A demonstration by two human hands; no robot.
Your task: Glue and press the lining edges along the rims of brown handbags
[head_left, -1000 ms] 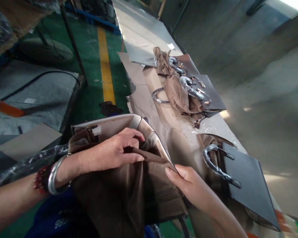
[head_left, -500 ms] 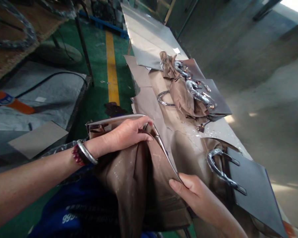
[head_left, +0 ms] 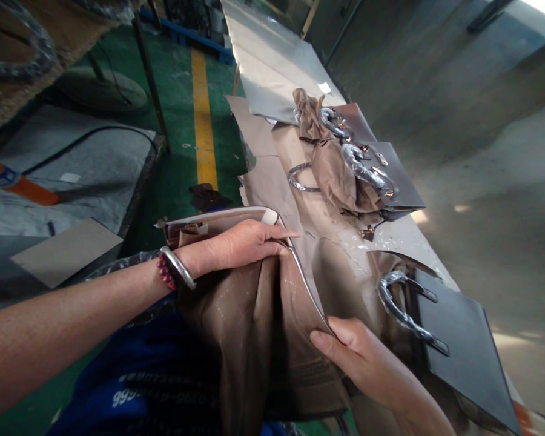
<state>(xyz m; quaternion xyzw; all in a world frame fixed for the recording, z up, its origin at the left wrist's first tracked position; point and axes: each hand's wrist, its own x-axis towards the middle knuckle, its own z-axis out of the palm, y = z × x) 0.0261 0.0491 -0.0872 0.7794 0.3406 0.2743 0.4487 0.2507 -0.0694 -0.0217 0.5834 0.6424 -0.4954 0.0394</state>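
Note:
In front of me is an unfinished handbag with its brown lining (head_left: 243, 315) hanging out over my lap. My left hand (head_left: 247, 245), with a silver bangle at the wrist, closes on the bag's upper edge near its corner, thumb below and fingers above. Further down the same edge, my right hand (head_left: 352, 348) pinches the lining and the rim between thumb and fingers. The rim runs as a thin pale line between both hands. Behind my left hand the far side of the bag curves away, its inner face pale.
To the right on the long table (head_left: 281, 54) lies a dark bag (head_left: 467, 339) with a plastic-wrapped handle. Further off are more bags (head_left: 397, 175) with bunched brown lining (head_left: 333, 172). An orange-handled tool (head_left: 31, 189) rests on the left surface, near a cardboard piece (head_left: 68, 251).
My left hand has slid right along the rim toward the corner, its fingers now reaching over the edge. My right hand keeps its grip in nearly the same place.

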